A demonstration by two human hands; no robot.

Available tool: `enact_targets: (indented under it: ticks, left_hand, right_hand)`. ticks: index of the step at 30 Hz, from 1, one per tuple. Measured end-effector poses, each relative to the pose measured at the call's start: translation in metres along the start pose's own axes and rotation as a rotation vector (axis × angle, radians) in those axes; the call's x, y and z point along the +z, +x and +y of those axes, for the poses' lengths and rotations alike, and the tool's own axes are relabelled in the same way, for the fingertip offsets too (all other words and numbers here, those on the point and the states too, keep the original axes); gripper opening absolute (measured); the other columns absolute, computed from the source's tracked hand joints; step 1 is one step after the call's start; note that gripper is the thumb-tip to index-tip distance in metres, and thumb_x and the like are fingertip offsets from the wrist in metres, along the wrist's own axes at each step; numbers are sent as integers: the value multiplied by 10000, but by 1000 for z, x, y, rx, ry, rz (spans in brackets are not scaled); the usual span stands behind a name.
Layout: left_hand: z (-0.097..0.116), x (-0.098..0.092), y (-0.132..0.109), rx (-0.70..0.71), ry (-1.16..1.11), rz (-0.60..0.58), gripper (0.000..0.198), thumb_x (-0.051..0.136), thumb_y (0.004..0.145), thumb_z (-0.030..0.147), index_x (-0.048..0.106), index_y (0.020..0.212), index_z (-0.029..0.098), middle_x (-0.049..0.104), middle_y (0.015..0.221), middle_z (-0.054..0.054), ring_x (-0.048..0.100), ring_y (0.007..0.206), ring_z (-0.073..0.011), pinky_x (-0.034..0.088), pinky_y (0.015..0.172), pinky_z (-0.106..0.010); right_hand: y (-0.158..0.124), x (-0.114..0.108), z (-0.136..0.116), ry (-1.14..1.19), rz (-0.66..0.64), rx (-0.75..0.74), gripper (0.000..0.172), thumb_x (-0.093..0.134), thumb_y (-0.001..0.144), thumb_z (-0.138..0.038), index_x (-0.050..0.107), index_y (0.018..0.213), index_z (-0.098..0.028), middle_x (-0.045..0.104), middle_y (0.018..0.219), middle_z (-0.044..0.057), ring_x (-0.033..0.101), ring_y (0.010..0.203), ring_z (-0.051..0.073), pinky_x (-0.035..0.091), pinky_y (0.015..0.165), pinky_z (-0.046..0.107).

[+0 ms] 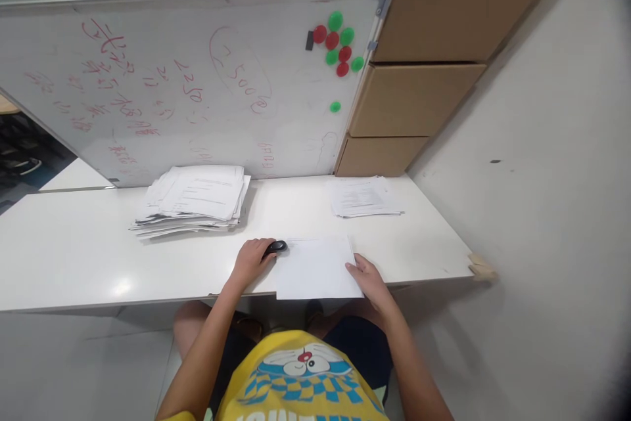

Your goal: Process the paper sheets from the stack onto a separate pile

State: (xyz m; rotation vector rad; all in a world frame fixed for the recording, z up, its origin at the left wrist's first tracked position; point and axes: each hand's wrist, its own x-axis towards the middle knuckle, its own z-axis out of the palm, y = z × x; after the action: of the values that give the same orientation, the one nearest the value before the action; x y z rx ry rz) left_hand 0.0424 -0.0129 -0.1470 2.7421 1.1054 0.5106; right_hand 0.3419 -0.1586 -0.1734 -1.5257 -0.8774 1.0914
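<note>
The left hand (252,258) rested on a small black stapler (275,248), fingers curled over its near end, at the upper left corner of a white paper sheet (315,268). The right hand (367,276) lay flat on the sheet's right edge with fingers loosely spread, pressing it down rather than gripping it. The sheet lay at the near edge of a white table (73,257), slightly overhanging it.

Taking that sheet as the landmark: beyond it and to the left sat one thick, untidy stack of papers (194,201); beyond it and to the right, one thinner stack (365,198). Two stacks in all, plus the single sheet.

Behind both stacks a whiteboard (197,79) leaned upright on the table, covered in faded red writing. On its upper right part were nine round magnets (340,43), five green and four red, with a small black one just beside them. Right of the whiteboard stood three stacked cardboard boxes (409,99). A plain white wall (542,145) closed the right side, and pale floor showed below the table.
</note>
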Motion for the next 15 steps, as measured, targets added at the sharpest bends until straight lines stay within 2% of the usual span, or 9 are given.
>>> enact_targets:
  ticks: [7,15]
  left_hand:
    - [3,-1,-2,25,-47,68,334,421,967,402,613,1160,209,691,1052,-79,616,950,-227,449,829,-374]
    - [-1,1,3,103,-12,4,311,405,975,337,592,1185,205,651,1178,-114,581,1132,-245,444,891,-398]
  right_hand:
    - [-1,3,-3,43,-1,27,379,647,782,-465,673,1054,-202,729,1070,75,650,1008,283,519,850,371]
    - [2,3,-2,39,15,7,397,658,768,-501,685,1037,-211,737,1026,60,651,982,268,516,847,362]
